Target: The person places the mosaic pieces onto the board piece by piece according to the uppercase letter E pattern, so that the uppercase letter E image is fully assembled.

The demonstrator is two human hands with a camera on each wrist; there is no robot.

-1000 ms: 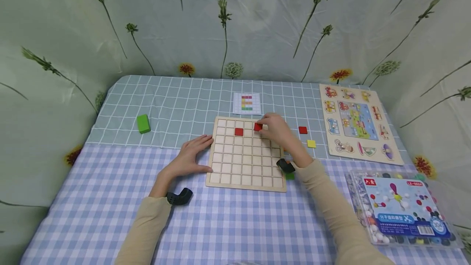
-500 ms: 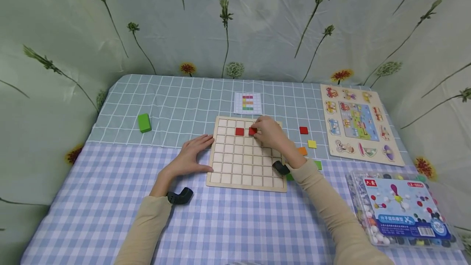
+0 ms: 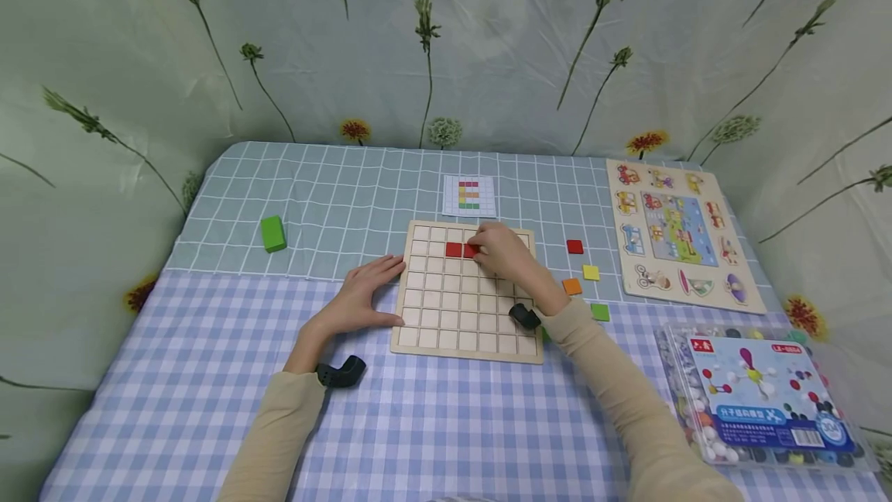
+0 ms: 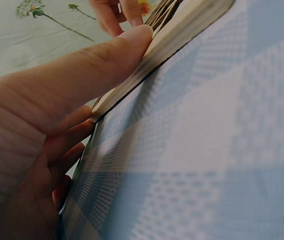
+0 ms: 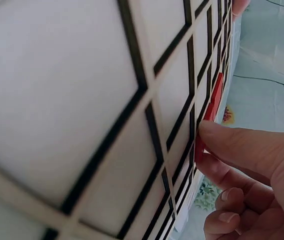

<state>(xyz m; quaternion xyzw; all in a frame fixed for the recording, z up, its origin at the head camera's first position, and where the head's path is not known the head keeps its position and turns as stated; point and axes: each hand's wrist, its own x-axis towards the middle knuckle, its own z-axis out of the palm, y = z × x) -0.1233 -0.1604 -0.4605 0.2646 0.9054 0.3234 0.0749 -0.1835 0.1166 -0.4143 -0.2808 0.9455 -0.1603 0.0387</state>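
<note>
A wooden grid board (image 3: pixel 449 304) lies on the cloth in the head view. One red square tile (image 3: pixel 454 249) sits in its second row from the top. Right beside it, my right hand (image 3: pixel 507 256) pinches a second red tile (image 3: pixel 470 251) between thumb and finger, low over the neighbouring cell. The right wrist view shows the thumb (image 5: pixel 231 140) on this tile's edge, close to the grid. At the board's left side, my left hand (image 3: pixel 357 302) is spread, with fingertips and thumb against the edge; the left wrist view shows the thumb (image 4: pixel 107 57) at the rim.
Loose red (image 3: pixel 574 247), yellow (image 3: pixel 591 273), orange (image 3: pixel 572 287) and green (image 3: pixel 600 312) tiles lie right of the board. A pattern card (image 3: pixel 454 206) lies behind it. Further out are a green block (image 3: pixel 273 234), a picture puzzle (image 3: pixel 630 285) and a plastic box (image 3: pixel 773 401).
My right hand has moved left and slightly toward me with its red tile, bringing it up beside the other red tile. The left hand has stayed at the board's edge.
</note>
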